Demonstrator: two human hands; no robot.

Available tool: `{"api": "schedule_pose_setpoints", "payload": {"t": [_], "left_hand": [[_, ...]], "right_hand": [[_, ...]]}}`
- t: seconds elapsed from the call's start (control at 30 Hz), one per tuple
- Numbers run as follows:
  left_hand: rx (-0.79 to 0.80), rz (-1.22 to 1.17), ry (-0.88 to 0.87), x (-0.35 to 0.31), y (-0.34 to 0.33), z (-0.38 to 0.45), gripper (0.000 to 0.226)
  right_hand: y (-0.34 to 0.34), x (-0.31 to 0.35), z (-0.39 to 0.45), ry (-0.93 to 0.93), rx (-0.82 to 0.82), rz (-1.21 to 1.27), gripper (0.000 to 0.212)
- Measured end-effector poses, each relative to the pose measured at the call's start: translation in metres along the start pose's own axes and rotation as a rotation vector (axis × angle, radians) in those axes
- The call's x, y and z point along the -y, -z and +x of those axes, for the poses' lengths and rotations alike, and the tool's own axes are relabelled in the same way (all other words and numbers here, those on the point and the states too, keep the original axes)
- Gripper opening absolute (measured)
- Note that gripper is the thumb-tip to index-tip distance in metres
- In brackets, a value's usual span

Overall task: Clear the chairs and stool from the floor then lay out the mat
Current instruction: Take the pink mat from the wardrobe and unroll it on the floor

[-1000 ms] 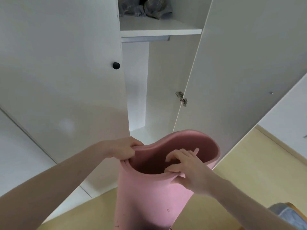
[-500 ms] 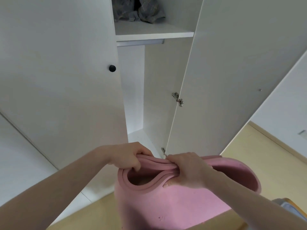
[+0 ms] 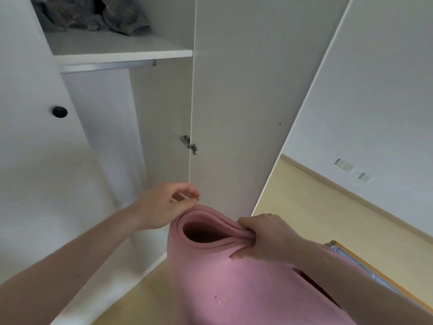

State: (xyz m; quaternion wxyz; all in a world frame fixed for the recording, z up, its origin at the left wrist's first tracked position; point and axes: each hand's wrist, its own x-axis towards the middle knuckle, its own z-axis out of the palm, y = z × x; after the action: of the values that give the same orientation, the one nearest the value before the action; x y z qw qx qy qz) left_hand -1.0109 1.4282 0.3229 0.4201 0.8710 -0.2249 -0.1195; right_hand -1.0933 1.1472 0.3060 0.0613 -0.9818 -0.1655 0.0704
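Right hand [image 3: 269, 238] pinching rolled pink mat [image 3: 222, 277], unlabelled

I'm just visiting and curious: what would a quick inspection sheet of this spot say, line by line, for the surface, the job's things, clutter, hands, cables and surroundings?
Surface: pale wooden floor, bare where visible.
Job's things: pink mat, rolled and upright, not yet laid out; no chairs or stool clearly in view.
Clutter: grey crumpled fabric on the wardrobe shelf; a yellow-edged object at lower right, too cut off to identify.
Hands: right hand pinches the mat's top edge; left hand is beside the roll, fingers loosely curled, holding nothing.
Cables: nothing seen.
Surroundings: open wardrobe door with hinge; black knob on the left door; wall sockets.
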Motion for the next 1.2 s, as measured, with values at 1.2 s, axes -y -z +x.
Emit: {"api": "schedule_pose_setpoints", "payload": {"t": [1.2], "left_hand": [[-0.209,1.221,-0.368,-0.186,-0.119,0.204,0.042]], "right_hand": [[0.06,-0.16,-0.07,-0.111,0.021,0.043,0.066]]}}
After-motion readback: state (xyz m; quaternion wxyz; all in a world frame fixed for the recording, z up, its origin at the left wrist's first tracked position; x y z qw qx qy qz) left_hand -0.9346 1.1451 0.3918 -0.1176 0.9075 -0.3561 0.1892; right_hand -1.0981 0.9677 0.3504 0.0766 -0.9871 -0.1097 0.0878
